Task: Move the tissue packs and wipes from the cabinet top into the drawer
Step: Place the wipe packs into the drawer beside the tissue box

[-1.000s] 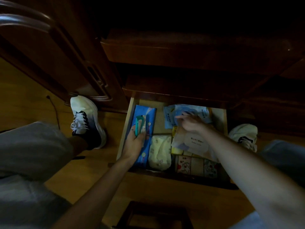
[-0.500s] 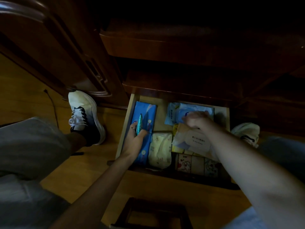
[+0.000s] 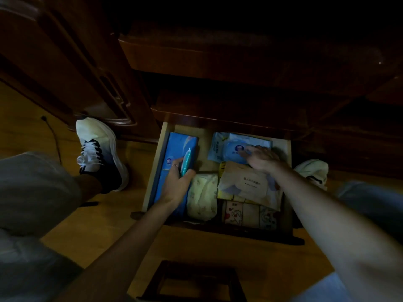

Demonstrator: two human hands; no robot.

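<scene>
- Near edge of the drawer (image 3: 150, 188): a row of printed paper tissue packs (image 3: 250, 214), soft-sided and standing on edge.
- A pale yellow pack (image 3: 202, 197), plump and crinkled, lies long axis front to back.
- Left hand (image 3: 176, 184) pinches a slim teal wipes pack (image 3: 187, 160) on edge, thumb one side, fingers the other. The pack's long axis runs front to back, over the long blue tissue pack (image 3: 172, 162); the free gap lies just to its right.
- A beige wipes pouch (image 3: 246, 184), glossy film, lies tilted across the packs beneath.
- Right hand (image 3: 261, 159), blurred, lies fingers spread on the light blue wipes pouch (image 3: 231, 147) at the back; whether it grips I cannot tell.
- Hands are apart; the left is nearer the gap.
</scene>
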